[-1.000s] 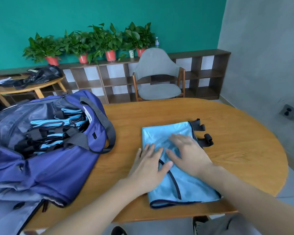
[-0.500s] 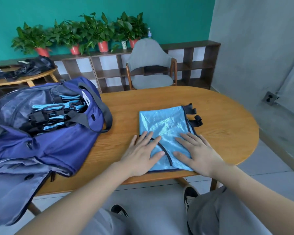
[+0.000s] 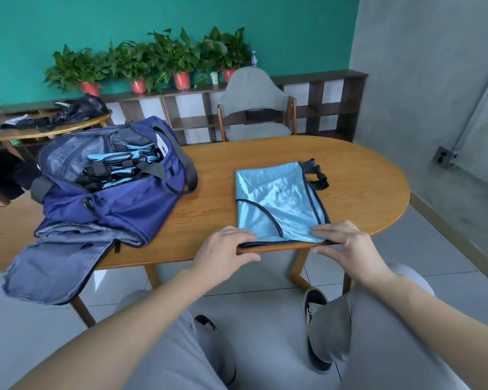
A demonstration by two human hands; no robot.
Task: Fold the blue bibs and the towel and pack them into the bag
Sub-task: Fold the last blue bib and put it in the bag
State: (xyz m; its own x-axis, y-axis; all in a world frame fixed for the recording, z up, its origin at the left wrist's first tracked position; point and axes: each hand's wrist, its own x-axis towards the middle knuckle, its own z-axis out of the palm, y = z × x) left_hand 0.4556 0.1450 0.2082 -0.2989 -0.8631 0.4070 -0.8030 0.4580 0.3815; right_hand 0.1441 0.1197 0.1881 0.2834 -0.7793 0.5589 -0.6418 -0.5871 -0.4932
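Teal wall and potted plants point(image 3: 152, 60) behind, our oval wooden worktop point(image 3: 364, 192) carries the blue bib point(image 3: 276, 204) folded flat, its near hem right at the table's edge. Half a second ago our palms lay spread on the cloth, smoothing it — now they have slid back to that hem. Our left hand point(image 3: 223, 249) and right hand point(image 3: 347, 243) each pinch a near corner, fingers on top, thumbs below the edge. We judge the next fold is starting. Beside it gapes the navy bag point(image 3: 116, 209), folded bibs point(image 3: 119, 164) already inside.
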